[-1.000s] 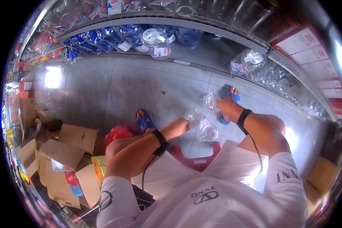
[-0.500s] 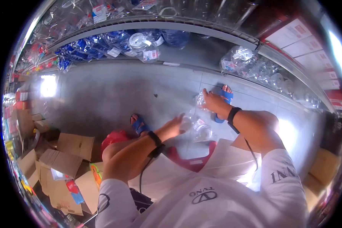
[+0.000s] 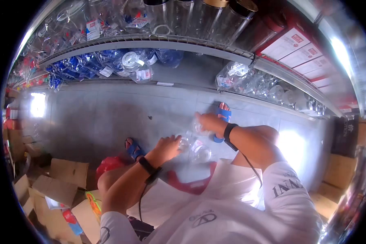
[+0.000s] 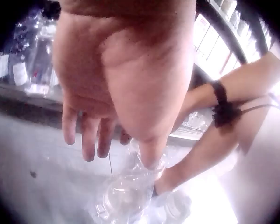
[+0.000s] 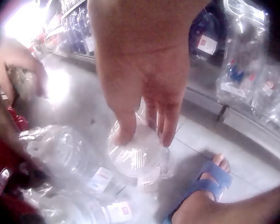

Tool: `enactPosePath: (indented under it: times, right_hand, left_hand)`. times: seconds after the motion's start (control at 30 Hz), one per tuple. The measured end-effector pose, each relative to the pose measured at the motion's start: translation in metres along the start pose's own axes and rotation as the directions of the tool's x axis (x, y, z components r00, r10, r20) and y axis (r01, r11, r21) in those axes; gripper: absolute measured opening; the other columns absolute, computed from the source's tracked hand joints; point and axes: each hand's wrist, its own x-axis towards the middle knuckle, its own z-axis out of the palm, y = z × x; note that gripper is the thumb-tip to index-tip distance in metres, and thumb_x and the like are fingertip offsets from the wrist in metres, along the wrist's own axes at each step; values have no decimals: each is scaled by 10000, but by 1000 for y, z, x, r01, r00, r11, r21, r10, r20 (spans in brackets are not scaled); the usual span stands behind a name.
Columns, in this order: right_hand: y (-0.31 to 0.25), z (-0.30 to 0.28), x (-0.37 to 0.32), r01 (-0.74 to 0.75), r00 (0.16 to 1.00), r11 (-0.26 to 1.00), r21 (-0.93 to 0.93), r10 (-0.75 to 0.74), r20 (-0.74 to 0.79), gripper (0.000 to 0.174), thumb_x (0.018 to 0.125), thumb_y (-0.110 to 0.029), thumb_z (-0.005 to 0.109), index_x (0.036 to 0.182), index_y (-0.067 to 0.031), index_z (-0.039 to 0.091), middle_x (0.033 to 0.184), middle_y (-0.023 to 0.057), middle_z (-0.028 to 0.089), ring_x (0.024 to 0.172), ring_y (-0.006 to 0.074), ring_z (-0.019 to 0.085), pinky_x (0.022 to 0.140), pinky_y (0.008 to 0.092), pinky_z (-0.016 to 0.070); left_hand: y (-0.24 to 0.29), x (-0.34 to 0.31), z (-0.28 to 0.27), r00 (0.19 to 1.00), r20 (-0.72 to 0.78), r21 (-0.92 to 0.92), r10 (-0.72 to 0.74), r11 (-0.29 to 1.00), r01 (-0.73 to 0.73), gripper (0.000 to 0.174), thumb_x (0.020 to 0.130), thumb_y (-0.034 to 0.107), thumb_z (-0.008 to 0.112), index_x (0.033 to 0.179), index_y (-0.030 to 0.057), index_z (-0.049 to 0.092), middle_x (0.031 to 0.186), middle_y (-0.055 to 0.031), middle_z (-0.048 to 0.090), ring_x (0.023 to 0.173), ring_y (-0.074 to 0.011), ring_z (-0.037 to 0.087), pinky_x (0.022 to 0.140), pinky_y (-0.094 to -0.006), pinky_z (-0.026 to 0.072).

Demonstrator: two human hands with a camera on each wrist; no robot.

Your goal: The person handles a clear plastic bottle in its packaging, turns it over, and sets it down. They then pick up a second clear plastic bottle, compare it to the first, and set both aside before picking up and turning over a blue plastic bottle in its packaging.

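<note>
A wrapped clear container [image 5: 137, 158] was directly below the right hand [image 3: 209, 123], the nearer one, whose grip held its top, with a blue sandal [image 3: 223, 116] beside it. The left hand [image 3: 166, 149], fingers loosely extended, hung near a second wrapped container [image 4: 123, 198]; contact was unclear. Glare blurred both long axes.

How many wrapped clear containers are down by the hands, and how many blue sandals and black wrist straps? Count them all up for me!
Wrapped clear containers: 3
Blue sandals: 2
Black wrist straps: 2
Total: 7
</note>
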Motion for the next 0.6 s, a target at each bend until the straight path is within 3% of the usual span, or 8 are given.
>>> enactPosePath:
  times: [0.07,0.17,0.23,0.37,0.43,0.5,0.53,0.6]
  right_hand:
    - [-6,-4,-1,11,998,1000,2,-11,61,714,664,-117,810,1223,67,406,873,260,649,852,441,652,721,518,511]
    - [1,4,-6,43,999,999,5,-43,28,698,728,-117,752,1294,51,380,940,264,639,922,445,631,754,497,494]
    - [-38,-48,-23,-20,993,1000,-5,20,114,692,759,-169,750,1307,55,391,980,257,639,971,427,628,795,478,500]
    - [-32,-56,18,-358,934,928,106,355,47,585,815,-269,737,1243,22,463,1045,232,636,1028,393,625,847,457,509]
    - [-4,-52,32,-258,872,940,224,326,-364,565,820,-324,743,1204,3,488,996,213,647,966,379,648,823,456,523]
    - [18,-72,42,-164,713,980,111,196,-673,561,822,-339,747,1204,-14,496,963,164,644,885,317,658,731,425,547]
    - [35,-81,45,-167,659,918,360,375,-652,540,826,-328,748,1198,-25,499,954,133,631,866,278,648,695,411,555]
    - [32,-108,40,-169,590,631,757,680,-435,492,828,-291,750,1186,-52,510,937,81,602,838,218,626,637,383,566]
  left_hand:
    - [1,-3,-7,999,-40,66,-4,998,7,575,840,365,718,1240,6,511,939,-145,658,836,-330,678,737,-421,557]
    - [3,-12,-22,993,-114,124,-12,992,26,562,832,376,726,1214,19,520,913,-129,649,814,-315,675,727,-409,553]
    - [2,-14,-33,990,-139,127,-6,992,24,546,832,375,727,1199,24,524,906,-125,647,814,-311,676,729,-404,552]
    - [-8,-18,-50,987,-157,143,-44,987,67,513,848,353,714,1201,30,527,898,-119,645,814,-310,675,723,-397,551]
    - [-16,-20,-59,970,-235,141,-59,986,94,479,860,344,702,1189,36,540,897,-116,645,814,-304,674,722,-396,550]
    - [-20,-20,-75,951,-287,105,-114,983,150,426,871,325,692,1165,48,560,915,-112,653,823,-303,675,725,-401,549]
    - [-22,-21,-83,939,-311,89,-146,979,181,399,876,316,687,1153,54,569,924,-110,657,827,-302,675,727,-404,548]
    - [-27,-20,-94,888,-407,25,-216,969,247,341,889,288,674,1129,64,584,943,-108,667,833,-304,677,726,-412,547]
